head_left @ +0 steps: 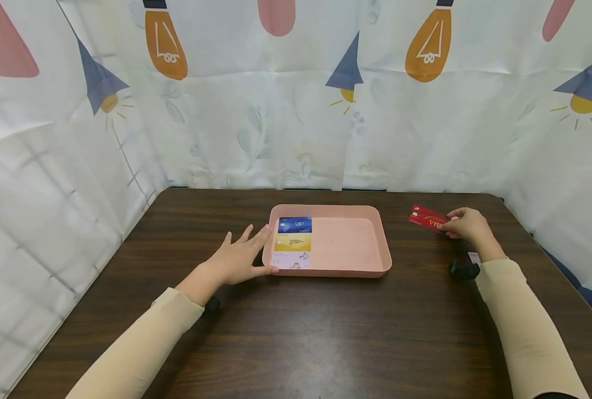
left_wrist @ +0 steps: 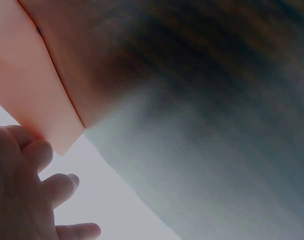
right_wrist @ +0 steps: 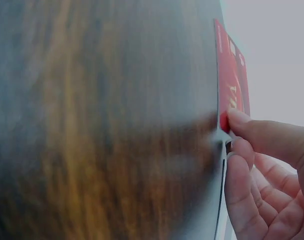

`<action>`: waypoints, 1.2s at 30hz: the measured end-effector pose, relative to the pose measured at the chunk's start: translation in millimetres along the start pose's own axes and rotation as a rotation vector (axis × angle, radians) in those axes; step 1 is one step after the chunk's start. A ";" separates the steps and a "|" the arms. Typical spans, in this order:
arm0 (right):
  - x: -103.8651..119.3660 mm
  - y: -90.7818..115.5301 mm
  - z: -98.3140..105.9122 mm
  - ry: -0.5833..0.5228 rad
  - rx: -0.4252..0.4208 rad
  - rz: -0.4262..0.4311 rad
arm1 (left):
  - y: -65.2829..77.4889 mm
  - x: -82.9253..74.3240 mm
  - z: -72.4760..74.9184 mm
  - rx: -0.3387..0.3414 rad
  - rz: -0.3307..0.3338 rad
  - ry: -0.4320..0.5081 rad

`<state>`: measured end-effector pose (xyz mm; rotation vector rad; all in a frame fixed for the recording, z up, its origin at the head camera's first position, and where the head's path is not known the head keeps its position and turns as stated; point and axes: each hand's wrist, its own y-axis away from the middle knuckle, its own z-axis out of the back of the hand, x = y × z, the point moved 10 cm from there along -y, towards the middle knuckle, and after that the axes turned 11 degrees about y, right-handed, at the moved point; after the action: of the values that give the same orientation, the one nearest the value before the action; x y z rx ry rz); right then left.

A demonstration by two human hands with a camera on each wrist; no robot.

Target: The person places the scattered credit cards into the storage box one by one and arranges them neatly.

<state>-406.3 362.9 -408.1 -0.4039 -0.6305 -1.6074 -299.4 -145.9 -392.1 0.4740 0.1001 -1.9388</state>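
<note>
Pinch grip observed at the right hand (head_left: 468,223): a red card (head_left: 422,216) is grasped at one end between thumb and curled fingers, its gold lettering partly covered. The card is held to the right of the pink tray (head_left: 348,244), well apart from it, near the far right part of the dark wooden table (head_left: 301,338). Whether the tabletop is touched by the card cannot be told.

No object is gripped by the left hand (head_left: 237,260); its fingers are spread, and the tray's near left corner and left rim are touched.

Inside the tray, three cards are laid in a column along the left end: a blue card (head_left: 295,224) at the far side, a yellow card (head_left: 293,242) in the middle, a pale card (head_left: 290,260) nearest the front wall.

Both forearms are covered by cream sleeves (head_left: 530,327). The table is backed by white printed cloth (head_left: 296,138).
</note>
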 end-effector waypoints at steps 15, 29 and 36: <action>-12.2 4.7 2.5 -0.387 -0.019 -0.073 | 1.1 -0.8 2.0 -0.001 0.009 -0.004; -9.2 11.8 4.7 -0.673 0.011 -0.094 | 0.9 1.5 -0.8 0.003 0.012 -0.007; 10.1 15.6 6.0 -0.695 0.041 -0.066 | 2.1 -0.8 0.7 -0.005 0.006 -0.010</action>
<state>-392.9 357.8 -394.8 -0.9352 -1.2045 -1.4996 -297.4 -146.3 -390.9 0.4610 0.0967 -1.9344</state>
